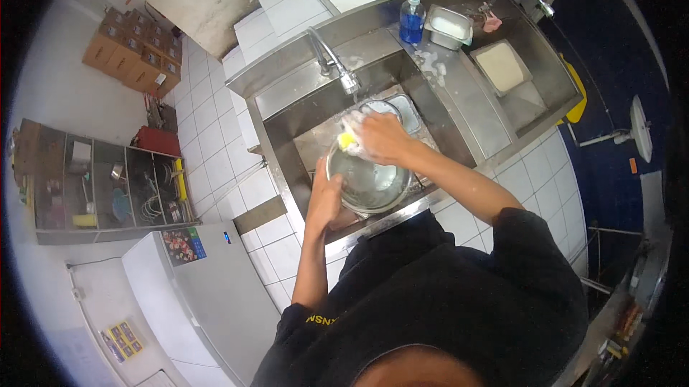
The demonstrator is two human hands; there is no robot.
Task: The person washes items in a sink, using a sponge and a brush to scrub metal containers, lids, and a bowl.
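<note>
Steel bowl (369, 180) sits at the sink's (287, 144) front edge, my left hand (324, 199) gripping its rim. My right hand (382, 137) clutches a soapy yellow sponge (349, 139), mid-scrub; I judge rinsing under the tap (337, 64) follows.

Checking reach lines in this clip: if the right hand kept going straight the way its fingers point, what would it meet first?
The right hand holds a soapy yellow sponge at the steel bowl's rim and points toward the sink's left wall. Past the sponge, that wall probably comes first; depth is unclear.
</note>
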